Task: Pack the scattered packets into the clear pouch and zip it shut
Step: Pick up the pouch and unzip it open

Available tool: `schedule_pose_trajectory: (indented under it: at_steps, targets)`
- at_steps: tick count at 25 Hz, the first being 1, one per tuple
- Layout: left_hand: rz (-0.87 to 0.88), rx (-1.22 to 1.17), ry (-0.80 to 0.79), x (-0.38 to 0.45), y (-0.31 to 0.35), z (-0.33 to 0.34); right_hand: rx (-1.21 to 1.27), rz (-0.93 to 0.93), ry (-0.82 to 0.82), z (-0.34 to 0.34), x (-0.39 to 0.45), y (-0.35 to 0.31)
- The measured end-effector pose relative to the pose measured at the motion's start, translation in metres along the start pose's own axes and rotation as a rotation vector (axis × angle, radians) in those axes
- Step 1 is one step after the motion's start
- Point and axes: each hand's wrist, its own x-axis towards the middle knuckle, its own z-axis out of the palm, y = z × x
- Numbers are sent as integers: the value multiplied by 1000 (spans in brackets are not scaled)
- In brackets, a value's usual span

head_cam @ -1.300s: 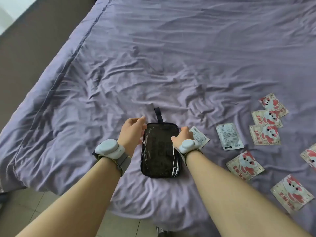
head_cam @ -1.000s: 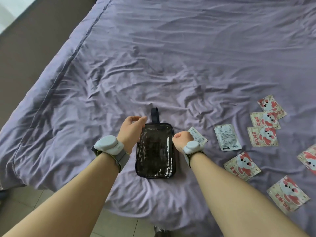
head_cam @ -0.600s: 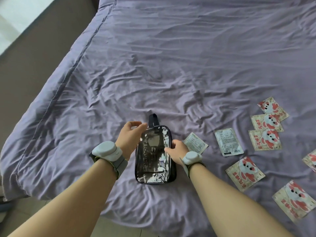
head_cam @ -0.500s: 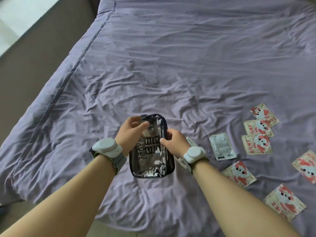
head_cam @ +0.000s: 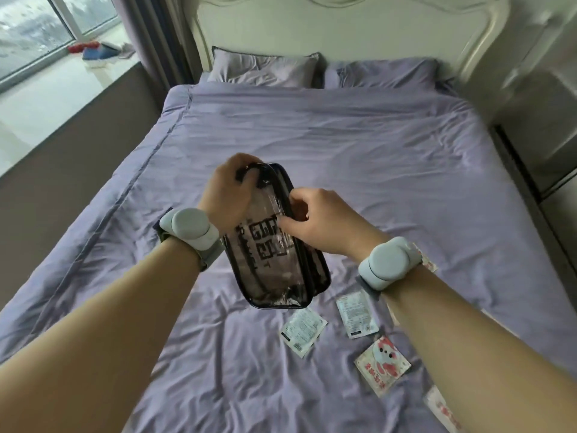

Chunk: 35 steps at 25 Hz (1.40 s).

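The clear pouch (head_cam: pixel 274 270) with dark trim and black lettering hangs in the air above the bed, tilted with its top away from me. My left hand (head_cam: pixel 226 195) grips its top left corner. My right hand (head_cam: pixel 321 221) pinches its right edge near the zip. On the sheet below lie two white packets (head_cam: pixel 302 331) (head_cam: pixel 357 312) and a pink cartoon packet (head_cam: pixel 382 367). Another pink packet (head_cam: pixel 441 412) peeks out beside my right forearm, which hides further ones.
The purple bedsheet (head_cam: pixel 343 145) stretches ahead to two pillows (head_cam: pixel 265 70) and a white headboard (head_cam: pixel 343 29). A window sill (head_cam: pixel 46 98) runs along the left of the bed. A cabinet (head_cam: pixel 543 126) stands at the right.
Both hands have lifted the pouch off the sheet and raised it. My view has tilted up, so the headboard and pillows now show and the packets sit lower in the frame.
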Motion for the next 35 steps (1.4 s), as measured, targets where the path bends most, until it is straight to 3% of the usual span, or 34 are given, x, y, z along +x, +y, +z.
schedule_pose_trajectory:
  at_steps: [3, 7, 15, 20, 27, 35]
  targets:
    - [92, 5, -60, -6, 50, 0, 93, 9, 109, -54, -16, -8]
    - [230, 2, -94, -17, 104, 0, -42, -114, 362, -113, -32, -20]
    - [495, -13, -231, -33, 164, -1, -261, -149, 116, -179, -56, -58]
    - [525, -6, -250, -42, 165, 3, -376, -167, 72, -197, -70, -71]
    - [405, -160, -182, -46, 147, 13, -190, -205, 173, -165, -82, -52]
    - [-149, -604, -40, -22, 60, 55, -33, -59, -63, -114, -113, 15]
